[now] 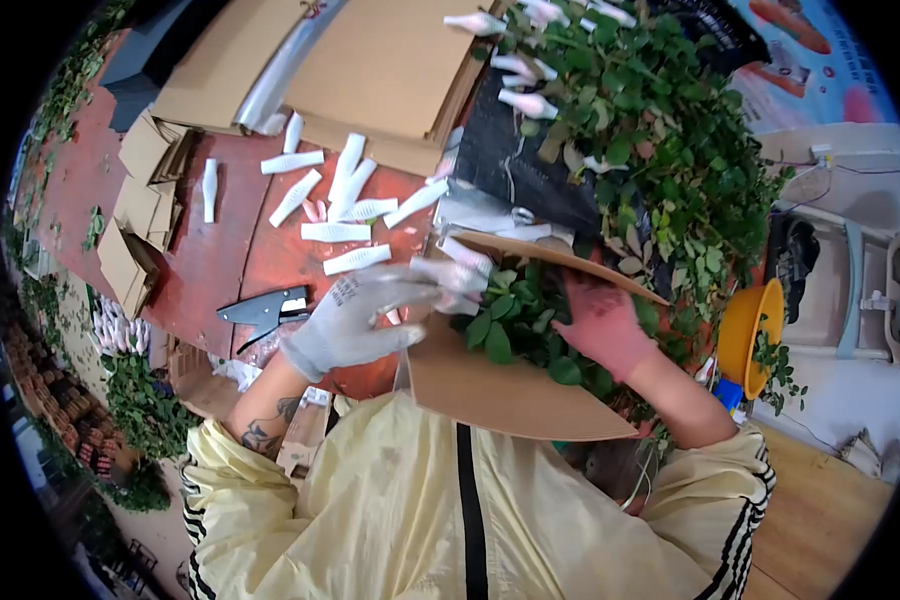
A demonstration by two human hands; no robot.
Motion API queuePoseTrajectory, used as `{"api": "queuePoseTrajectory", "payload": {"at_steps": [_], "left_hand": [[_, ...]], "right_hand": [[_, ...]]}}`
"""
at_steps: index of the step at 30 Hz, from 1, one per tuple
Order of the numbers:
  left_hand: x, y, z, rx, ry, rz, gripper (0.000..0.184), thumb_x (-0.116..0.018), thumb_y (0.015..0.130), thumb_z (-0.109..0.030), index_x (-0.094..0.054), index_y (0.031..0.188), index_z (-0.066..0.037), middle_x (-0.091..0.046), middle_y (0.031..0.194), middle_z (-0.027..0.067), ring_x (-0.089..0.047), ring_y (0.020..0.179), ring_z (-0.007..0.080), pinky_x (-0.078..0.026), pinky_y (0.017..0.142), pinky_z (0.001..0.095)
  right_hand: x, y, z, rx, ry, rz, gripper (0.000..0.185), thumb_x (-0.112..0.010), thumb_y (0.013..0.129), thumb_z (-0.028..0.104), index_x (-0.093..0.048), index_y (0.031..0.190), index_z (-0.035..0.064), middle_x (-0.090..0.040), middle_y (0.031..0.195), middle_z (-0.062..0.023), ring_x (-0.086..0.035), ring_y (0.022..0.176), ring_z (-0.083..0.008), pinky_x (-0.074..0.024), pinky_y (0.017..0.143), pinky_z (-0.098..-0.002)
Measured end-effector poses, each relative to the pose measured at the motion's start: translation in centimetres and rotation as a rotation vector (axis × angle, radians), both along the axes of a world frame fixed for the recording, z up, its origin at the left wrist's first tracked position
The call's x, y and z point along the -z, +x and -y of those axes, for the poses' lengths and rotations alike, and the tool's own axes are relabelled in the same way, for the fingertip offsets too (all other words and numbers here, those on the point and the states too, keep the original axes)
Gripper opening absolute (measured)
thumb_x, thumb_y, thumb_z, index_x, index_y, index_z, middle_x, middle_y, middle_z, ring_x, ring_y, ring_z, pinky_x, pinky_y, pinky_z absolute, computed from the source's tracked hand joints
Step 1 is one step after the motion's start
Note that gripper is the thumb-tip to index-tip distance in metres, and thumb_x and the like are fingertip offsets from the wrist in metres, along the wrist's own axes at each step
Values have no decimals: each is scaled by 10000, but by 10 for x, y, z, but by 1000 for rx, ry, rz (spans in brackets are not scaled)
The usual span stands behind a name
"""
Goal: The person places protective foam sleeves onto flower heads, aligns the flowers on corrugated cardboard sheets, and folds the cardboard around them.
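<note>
My left hand [350, 322], in a whitish glove, is open, thumb apart from the fingers. Its blurred fingertips reach the net-sleeved rose heads [462, 272], though contact is unclear. A bunch of green rose leaves [515, 315] lies inside a bent brown cardboard sheet [510, 385] in front of my body. My right hand [608, 325], in a pink-red glove, lies over the leaves between the cardboard's two sides, thumb spread; its fingertips are partly shaded. Left of my left hand lies a black stapler [265, 312] on the red table [255, 250].
Loose white net sleeves [335, 232] are scattered beyond my left hand. Stacked cardboard sheets [370, 70] lie at the back, folded cardboard pieces [135, 215] at the left. A heap of leafy roses [660, 130] fills the back right, near a yellow bucket [752, 335].
</note>
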State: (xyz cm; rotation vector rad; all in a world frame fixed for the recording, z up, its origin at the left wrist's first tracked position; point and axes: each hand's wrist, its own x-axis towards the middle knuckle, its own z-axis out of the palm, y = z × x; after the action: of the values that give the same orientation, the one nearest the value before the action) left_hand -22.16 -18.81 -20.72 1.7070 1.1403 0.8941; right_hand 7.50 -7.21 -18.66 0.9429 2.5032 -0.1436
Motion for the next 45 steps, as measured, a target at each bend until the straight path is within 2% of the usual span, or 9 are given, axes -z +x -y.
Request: {"api": "queuePoseTrajectory", "payload": {"at_steps": [2, 4, 9, 19, 23, 27, 29, 41, 45], "left_hand": [[15, 15, -10, -62, 159, -290, 397, -636, 769, -219, -610, 1145, -97, -568, 1195, 103, -553, 1043, 285, -439, 868, 388], [34, 25, -21, -61, 160, -405, 371, -628, 790, -241, -622, 1125, -84, -572, 1191, 117, -549, 1055, 300, -435, 879, 399], [44, 32, -37, -75, 120, -737, 361, -590, 783, -204, -590, 1143, -169, -606, 1073, 42, -582, 875, 239, -455, 760, 394], [40, 25, -38, -129, -212, -336, 262, -674, 761, -275, -665, 947, -91, -650, 799, 88, -629, 699, 251, -487, 638, 350], [54, 34, -45, -54, -357, -426, 255, -623, 783, -273, -642, 998, -138, -633, 913, 96, -627, 834, 285, -496, 727, 384], [74, 36, -27, -17, -59, -440, 185, -584, 822, -262, -667, 951, -160, -648, 916, 56, -633, 851, 255, -508, 744, 375], [72, 31, -20, -36, -98, -437, 180, -577, 829, -265, -671, 945, -164, -652, 911, 51, -634, 856, 250, -510, 744, 366], [58, 29, -18, -75, -102, -629, 246, -585, 809, -213, -650, 1042, -165, -611, 1050, 67, -610, 898, 273, -493, 774, 376], [52, 18, -25, 34, -29, -485, 353, -603, 799, -234, -611, 1148, -182, -590, 1139, 83, -590, 988, 282, -479, 839, 376]], "right_hand": [[-25, -6, 3, 117, -144, 69, 601, -570, 789, 364, -459, 1257, 4, -549, 1181, -153, -528, 1055, -288, -388, 920, -412], [-29, -3, 16, -209, 9, -124, 592, -581, 776, 352, -464, 1266, 40, -523, 1209, -135, -523, 1033, -292, -375, 916, -448], [51, 3, 12, -177, 100, -360, 693, -659, 738, 309, -405, 1344, 90, -452, 1320, -146, -502, 1120, -322, -392, 930, -413], [26, 7, 11, -117, 185, -446, 458, -667, 743, 280, -559, 1167, 147, -561, 1128, -65, -580, 960, -238, -412, 806, -394], [30, 10, 8, -162, 355, -347, 394, -648, 758, 290, -587, 1128, 170, -564, 1106, -54, -577, 940, -233, -412, 786, -387], [33, 10, 8, -162, 412, -358, 385, -645, 758, 297, -591, 1123, 185, -565, 1092, -46, -577, 928, -232, -407, 796, -396], [33, 14, 10, -102, 343, -309, 387, -571, 777, 233, -561, 1160, 178, -544, 1225, -67, -494, 1154, -275, -337, 934, -482], [85, 16, -9, -211, 332, -249, 412, -608, 728, 185, -581, 1139, 156, -571, 1185, -83, -545, 1044, -277, -380, 903, -469], [20, -2, 1, -154, 321, -430, 480, -619, 737, 201, -522, 1205, 162, -567, 1151, -111, -562, 999, -266, -411, 856, -448]]}}
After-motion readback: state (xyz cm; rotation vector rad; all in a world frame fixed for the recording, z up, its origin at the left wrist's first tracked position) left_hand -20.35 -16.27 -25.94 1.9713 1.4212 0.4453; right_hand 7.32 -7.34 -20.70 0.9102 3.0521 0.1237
